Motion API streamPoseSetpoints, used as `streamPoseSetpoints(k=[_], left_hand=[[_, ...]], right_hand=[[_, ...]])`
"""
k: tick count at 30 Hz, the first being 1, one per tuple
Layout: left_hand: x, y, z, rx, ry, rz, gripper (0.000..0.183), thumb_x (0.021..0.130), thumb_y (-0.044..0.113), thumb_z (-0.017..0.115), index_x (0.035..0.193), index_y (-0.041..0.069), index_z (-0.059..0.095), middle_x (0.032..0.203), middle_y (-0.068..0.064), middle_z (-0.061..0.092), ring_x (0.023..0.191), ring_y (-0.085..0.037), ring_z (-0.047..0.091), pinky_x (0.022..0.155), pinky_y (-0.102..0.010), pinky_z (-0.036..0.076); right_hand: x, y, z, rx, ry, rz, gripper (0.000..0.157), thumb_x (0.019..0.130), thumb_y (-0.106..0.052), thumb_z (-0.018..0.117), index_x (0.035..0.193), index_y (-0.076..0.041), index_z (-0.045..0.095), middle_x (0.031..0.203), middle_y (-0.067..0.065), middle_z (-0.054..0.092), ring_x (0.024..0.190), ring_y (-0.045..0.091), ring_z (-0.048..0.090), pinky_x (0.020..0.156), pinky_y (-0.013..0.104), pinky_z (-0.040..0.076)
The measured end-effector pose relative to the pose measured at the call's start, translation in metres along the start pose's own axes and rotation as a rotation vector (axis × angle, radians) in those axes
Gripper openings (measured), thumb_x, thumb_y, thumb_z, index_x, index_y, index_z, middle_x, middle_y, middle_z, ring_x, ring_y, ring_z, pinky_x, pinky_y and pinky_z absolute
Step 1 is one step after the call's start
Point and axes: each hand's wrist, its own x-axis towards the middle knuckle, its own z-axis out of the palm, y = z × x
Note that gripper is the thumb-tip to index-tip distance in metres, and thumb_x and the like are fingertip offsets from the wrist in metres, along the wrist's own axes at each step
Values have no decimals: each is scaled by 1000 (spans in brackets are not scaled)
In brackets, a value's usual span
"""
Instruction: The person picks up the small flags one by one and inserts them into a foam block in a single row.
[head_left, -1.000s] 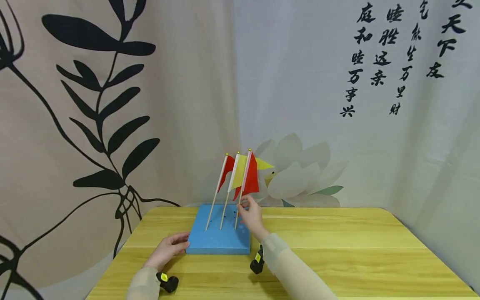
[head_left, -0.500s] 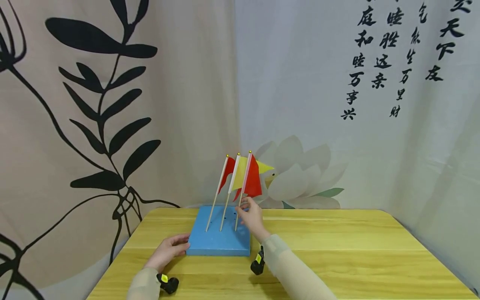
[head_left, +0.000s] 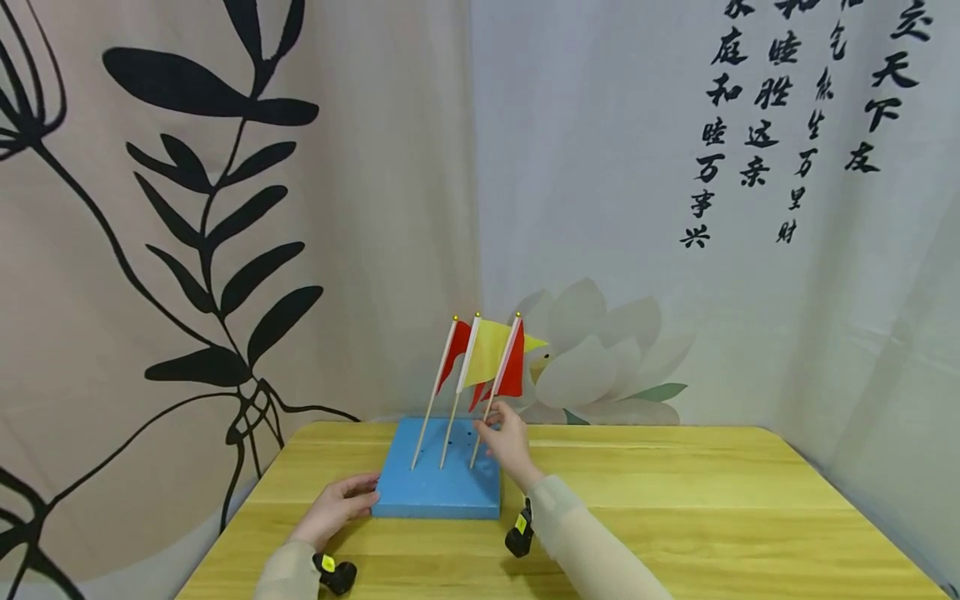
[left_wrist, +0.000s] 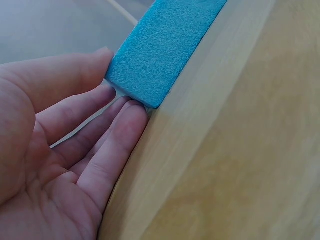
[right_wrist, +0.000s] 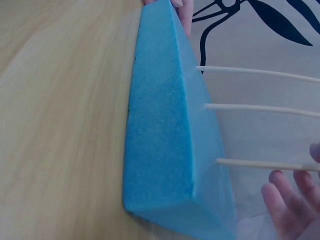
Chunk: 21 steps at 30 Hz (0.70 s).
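Note:
A blue foam board [head_left: 431, 493] lies on the table with small flags on thin sticks standing in it, all leaning right. At the left is a red flag [head_left: 452, 348], in the middle a yellow flag [head_left: 483, 348]. Between thumb and fingertips, my right hand [head_left: 507, 439] pinches the stick of the right red flag [head_left: 513, 367]; that stick's lower end [right_wrist: 240, 162] meets the board. Thumb and fingertips of my left hand [head_left: 339, 505] touch the board's left end; in the left wrist view its fingers [left_wrist: 112, 155] are loosely extended against the foam [left_wrist: 160, 55].
Small dark holes [head_left: 474, 432] show in the board behind the sticks. More red and yellow cloth shows behind the front flags, partly hidden. The wooden table [head_left: 675, 500] extends to the right. A printed curtain [head_left: 600, 167] hangs behind its far edge.
The right red flag's top has swung to the right, its stick leaning more, while its foot stays at the board. The whole head view has shifted slightly. My left hand keeps its place.

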Motion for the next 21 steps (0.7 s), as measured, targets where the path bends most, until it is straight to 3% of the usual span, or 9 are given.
streamPoseSetpoints(k=[11, 21], left_hand=[[0, -4, 2, 14, -14, 13, 59, 95, 22, 65, 140, -9, 44, 136, -28, 48, 115, -35, 55, 90, -43, 52], [2, -3, 1, 36, -1, 23, 57, 96, 22, 64, 140, -9, 44, 136, -28, 48, 116, -36, 55, 89, -44, 52]], right_hand=[[-6, 12, -17, 32, -20, 21, 29, 89, -17, 72, 114, -6, 61, 92, 11, 64, 78, 41, 67, 59, 51, 58], [-12, 24, -61, -50, -20, -17, 19, 92, -14, 67, 108, -5, 62, 87, 10, 63, 75, 44, 66, 54, 52, 56]])
